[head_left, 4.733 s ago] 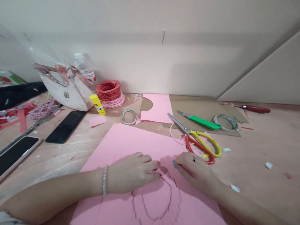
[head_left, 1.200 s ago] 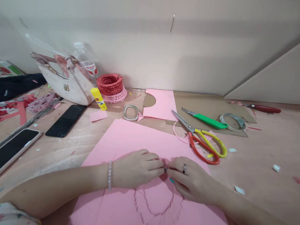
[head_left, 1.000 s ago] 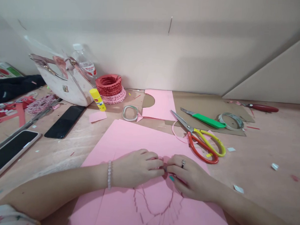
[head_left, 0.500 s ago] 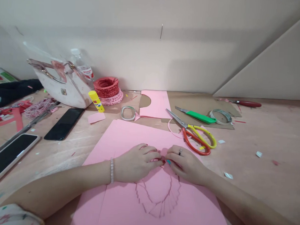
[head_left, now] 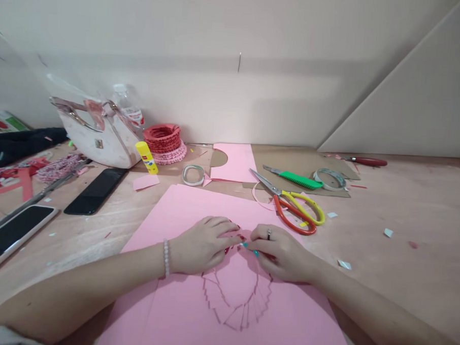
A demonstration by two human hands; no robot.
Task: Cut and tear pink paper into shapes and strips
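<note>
- Two hands rest on a large pink paper sheet [head_left: 198,212]: the left hand [head_left: 202,245] wears a beaded bracelet [head_left: 167,257], the right hand [head_left: 282,254] a ring [head_left: 269,234].
- The grip is pressed together at the sheet's middle, with the fingertips of both hands almost meeting. They pinch the pink paper at a cut edge; the exact spot is too small to tell.
- Directly below the grip, a rounded band of jagged slits [head_left: 233,310] runs through the sheet.
- Just beyond the right hand, orange-and-yellow-handled scissors [head_left: 289,216] lie with the blades pointing away from the grip.
- Farther ahead, a smaller pink sheet [head_left: 234,162] lies beside a cardboard piece [head_left: 302,160], which carries a green-handled cutter [head_left: 296,180] and a tape roll [head_left: 329,179].
- Ahead and left of the grip stand a yellow glue stick [head_left: 147,157], a coiled red paper ring [head_left: 165,139] and a white handbag [head_left: 97,141].
- Left of the grip, two phones [head_left: 95,191] [head_left: 14,231] lie on the desk [head_left: 403,210].
</note>
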